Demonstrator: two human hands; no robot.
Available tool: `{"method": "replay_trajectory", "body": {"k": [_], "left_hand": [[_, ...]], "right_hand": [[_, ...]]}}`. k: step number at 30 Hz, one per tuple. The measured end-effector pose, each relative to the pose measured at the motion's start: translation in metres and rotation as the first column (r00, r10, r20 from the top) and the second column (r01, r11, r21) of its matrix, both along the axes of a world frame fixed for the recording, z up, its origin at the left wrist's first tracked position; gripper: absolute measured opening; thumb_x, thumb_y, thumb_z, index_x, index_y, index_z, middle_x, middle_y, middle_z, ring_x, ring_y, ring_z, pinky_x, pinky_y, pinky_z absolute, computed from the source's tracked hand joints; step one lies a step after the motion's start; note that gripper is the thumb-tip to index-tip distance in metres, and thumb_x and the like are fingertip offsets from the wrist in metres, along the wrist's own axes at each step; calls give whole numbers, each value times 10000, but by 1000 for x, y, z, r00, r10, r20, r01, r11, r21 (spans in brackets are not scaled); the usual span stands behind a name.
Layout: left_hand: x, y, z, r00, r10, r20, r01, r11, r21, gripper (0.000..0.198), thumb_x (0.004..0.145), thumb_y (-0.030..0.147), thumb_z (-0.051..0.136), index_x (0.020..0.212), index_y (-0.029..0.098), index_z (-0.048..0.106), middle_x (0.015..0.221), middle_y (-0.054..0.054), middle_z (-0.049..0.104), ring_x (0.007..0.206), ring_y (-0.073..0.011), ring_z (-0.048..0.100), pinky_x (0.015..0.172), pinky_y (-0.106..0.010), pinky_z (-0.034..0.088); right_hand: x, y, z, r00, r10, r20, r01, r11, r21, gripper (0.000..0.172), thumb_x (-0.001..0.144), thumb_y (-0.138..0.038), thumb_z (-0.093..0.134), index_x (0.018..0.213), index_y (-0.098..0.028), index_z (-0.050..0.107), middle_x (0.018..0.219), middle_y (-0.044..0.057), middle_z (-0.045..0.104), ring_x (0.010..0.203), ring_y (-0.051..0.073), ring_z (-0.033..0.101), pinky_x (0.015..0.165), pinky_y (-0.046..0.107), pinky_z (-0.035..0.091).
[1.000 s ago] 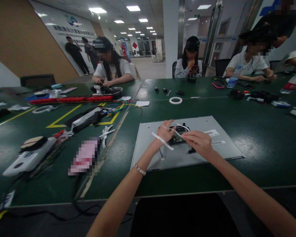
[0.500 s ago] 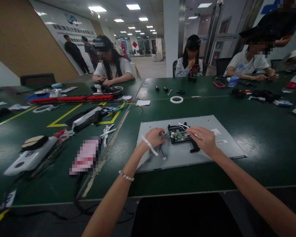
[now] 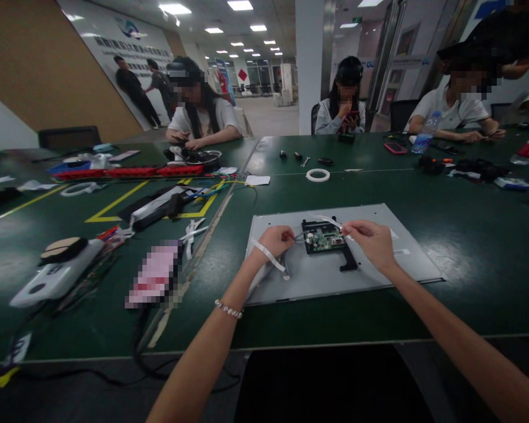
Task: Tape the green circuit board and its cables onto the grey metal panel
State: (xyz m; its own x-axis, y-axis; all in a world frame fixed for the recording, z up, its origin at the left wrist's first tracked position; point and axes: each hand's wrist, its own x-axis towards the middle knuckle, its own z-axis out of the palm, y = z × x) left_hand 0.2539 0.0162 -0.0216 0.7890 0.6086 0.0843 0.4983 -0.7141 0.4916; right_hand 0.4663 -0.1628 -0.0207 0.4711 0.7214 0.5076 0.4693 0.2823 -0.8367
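Note:
A flat grey metal panel (image 3: 379,267) lies on the green table in front of me. A small green circuit board in a black frame (image 3: 324,239) sits on its middle. My left hand (image 3: 275,241) is closed in a pinch on thin wires that run from the board's left side, and a white strip (image 3: 271,257) hangs across its wrist. My right hand (image 3: 372,242) is closed on a white strip (image 3: 330,222) at the board's right side.
A tape roll (image 3: 318,174) and small dark parts lie beyond the panel. To the left are a white device (image 3: 55,276), black and white tools, coloured wires and red strips (image 3: 127,171). Other people sit at the far side. A water bottle (image 3: 423,136) stands at the right.
My left hand has slid off the board to its left and now pinches the wires. My right hand has moved right, so the board is uncovered.

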Motion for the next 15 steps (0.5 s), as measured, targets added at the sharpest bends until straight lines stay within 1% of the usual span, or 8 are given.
{"method": "replay_trajectory", "body": {"k": [2, 3, 5, 7, 9, 11, 15], "left_hand": [[-1, 0, 0, 1000, -12, 2, 12, 1000, 1, 173, 720, 190, 572, 867, 173, 663, 740, -2, 656, 712, -143, 616, 710, -261, 478], [-1, -1, 0, 1000, -9, 9, 9, 1000, 15, 206, 719, 201, 583, 908, 174, 659, 784, -12, 661, 746, -154, 623, 741, -279, 485], [0, -6, 3, 999, 12, 45, -15, 998, 62, 300, 731, 232, 601, 1024, 176, 631, 920, -42, 655, 842, -176, 627, 815, -317, 489], [2, -13, 7, 993, 19, 117, -32, 993, 115, 359, 770, 260, 586, 1120, 179, 583, 1054, -70, 619, 957, -189, 608, 886, -346, 478], [7, -20, 11, 981, -38, 191, 7, 987, 161, 344, 813, 240, 543, 1148, 166, 557, 1125, -87, 587, 1058, -193, 568, 947, -357, 454], [12, -29, 14, 962, -133, 239, 84, 975, 204, 314, 844, 206, 507, 1150, 147, 551, 1154, -100, 575, 1116, -192, 535, 996, -361, 425], [24, -47, 19, 916, -300, 266, 246, 945, 218, 317, 901, 169, 422, 1197, 173, 535, 1241, -93, 564, 1182, -180, 504, 1051, -380, 386]], "right_hand": [[4, -2, 3, 997, 72, -33, -74, 996, -54, 211, 806, -351, 641, 872, -169, 727, 812, 42, 719, 748, 163, 679, 732, 306, 556], [8, -3, 6, 994, 103, -22, -105, 991, -81, 216, 803, -355, 644, 876, -170, 728, 818, 45, 720, 755, 168, 681, 742, 316, 558], [19, -7, 11, 986, 163, 23, -159, 979, -131, 224, 792, -369, 655, 874, -175, 732, 818, 47, 720, 757, 175, 682, 755, 334, 560], [32, -11, 13, 971, 236, 43, -225, 958, -177, 245, 773, -388, 674, 877, -175, 734, 845, 54, 721, 784, 184, 682, 783, 353, 555], [47, -16, 12, 949, 313, 22, -300, 926, -231, 274, 757, -405, 688, 894, -172, 732, 889, 64, 719, 829, 191, 679, 821, 365, 543], [61, -21, 9, 927, 375, -13, -362, 884, -296, 288, 753, -413, 691, 900, -168, 730, 914, 72, 716, 857, 191, 673, 839, 363, 532], [77, -30, 0, 903, 423, -68, -413, 816, -405, 308, 754, -429, 685, 909, -167, 731, 918, 78, 712, 850, 188, 667, 807, 344, 525]]}}
